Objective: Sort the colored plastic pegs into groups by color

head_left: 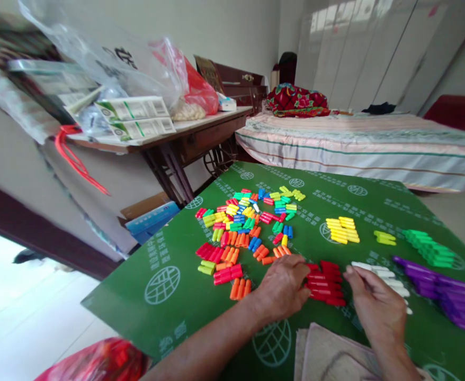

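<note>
Small plastic tubes that look like pen caps lie on a green board. My left hand (286, 283) curves its fingers around the left ends of the red caps (324, 284), which are lined up in a block. My right hand (377, 307) has its thumb and forefinger pinched together between that red block and the white caps (391, 279); what the pinch holds, if anything, is hidden. The right palm partly covers the white caps. Left of my left hand lie mixed coloured caps (240, 239), including a trio of orange caps (240, 289).
Sorted yellow (341, 230), lime (384, 238), green (429, 247) and purple caps (443, 293) lie along the green board (125, 296)'s right side. A beige cloth (328, 352) is at the near edge, a red bag (101, 362) lower left. Beyond stand a cluttered desk (212, 124) and a bed (355, 143).
</note>
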Available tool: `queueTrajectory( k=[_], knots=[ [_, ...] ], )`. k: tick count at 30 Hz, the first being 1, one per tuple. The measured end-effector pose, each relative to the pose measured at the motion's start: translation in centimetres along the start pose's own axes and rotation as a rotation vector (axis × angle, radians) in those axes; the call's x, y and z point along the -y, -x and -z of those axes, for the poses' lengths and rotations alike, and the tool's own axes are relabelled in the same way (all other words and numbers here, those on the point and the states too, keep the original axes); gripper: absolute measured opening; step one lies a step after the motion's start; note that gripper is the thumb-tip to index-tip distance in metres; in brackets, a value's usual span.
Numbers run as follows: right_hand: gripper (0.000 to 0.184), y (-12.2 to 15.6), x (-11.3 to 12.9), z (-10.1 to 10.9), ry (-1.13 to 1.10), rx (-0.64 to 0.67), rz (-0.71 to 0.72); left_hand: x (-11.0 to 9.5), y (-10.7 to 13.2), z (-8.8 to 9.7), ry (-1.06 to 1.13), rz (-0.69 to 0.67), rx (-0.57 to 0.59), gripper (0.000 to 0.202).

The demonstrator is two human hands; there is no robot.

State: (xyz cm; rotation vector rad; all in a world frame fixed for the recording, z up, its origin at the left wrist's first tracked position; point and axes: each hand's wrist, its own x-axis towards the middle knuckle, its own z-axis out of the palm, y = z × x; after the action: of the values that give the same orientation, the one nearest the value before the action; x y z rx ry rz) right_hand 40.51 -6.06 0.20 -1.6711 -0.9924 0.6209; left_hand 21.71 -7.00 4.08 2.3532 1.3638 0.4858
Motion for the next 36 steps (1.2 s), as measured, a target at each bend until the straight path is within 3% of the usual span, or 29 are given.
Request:
queueTrajectory(
  k=[4,8,10,13,21,36],
  knots=[
    [0.042,0.0,0.0,0.0,0.0,-0.015,0.003,3.0,2.9,2.5,-0.089,0.165,-0.105,0.022],
    [0.042,0.2,0.0,0.0,-0.006,0.003,-0.023,7.0,6.5,6.0,-0.258,0.429,-0.225,0.016],
    [0.042,0.2,0.0,0.0,-0.004,0.016,-0.046,8.6,8.0,7.6,-0.381,0.587,-0.207,0.015],
    [0.042,0.3,0.0,0.0,-0.001,0.027,-0.057,10.1,9.3,9.1,-0.469,0.712,-0.144,0.016],
    [0.045,-0.1,-0.9,0.2,0.003,0.01,-0.012,11.6,8.9,9.3,-0.446,0.844,-0.006,0.017],
    [0.039,-0.3,-0.9,-0.2,-0.084,0.0,0.089,12.1,8.4,10.9,-0.462,0.857,0.032,0.021]
  ],
)
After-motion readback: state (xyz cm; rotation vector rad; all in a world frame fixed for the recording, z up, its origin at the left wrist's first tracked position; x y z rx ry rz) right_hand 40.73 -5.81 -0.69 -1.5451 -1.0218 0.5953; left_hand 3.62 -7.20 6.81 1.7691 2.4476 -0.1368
